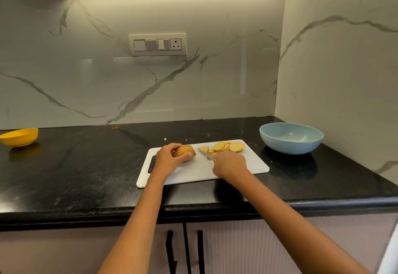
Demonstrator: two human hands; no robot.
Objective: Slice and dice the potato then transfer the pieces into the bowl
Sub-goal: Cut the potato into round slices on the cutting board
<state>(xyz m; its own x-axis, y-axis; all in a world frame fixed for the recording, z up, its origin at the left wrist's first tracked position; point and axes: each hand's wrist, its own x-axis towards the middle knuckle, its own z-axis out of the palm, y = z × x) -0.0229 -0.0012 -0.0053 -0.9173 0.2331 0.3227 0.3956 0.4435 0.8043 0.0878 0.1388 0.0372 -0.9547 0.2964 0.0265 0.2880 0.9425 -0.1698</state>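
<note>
A white cutting board (pixel 193 171) lies on the black counter. My left hand (pixel 168 159) grips the uncut part of a brown potato (pixel 184 150) at the board's far left. My right hand (pixel 229 164) is closed on a knife (pixel 205 154), whose blade points left toward the potato's cut end; the handle is hidden in my fist. Several round yellow potato slices (pixel 226 146) lie overlapping at the board's far edge, right of the blade. A light blue bowl (pixel 291 137) stands to the right of the board and looks empty.
A yellow bowl (pixel 19 137) sits at the counter's far left. A small potato scrap (pixel 165 139) lies behind the board. Marble walls close off the back and right side. The counter's front edge (pixel 193 208) runs just below the board, with cabinet doors underneath.
</note>
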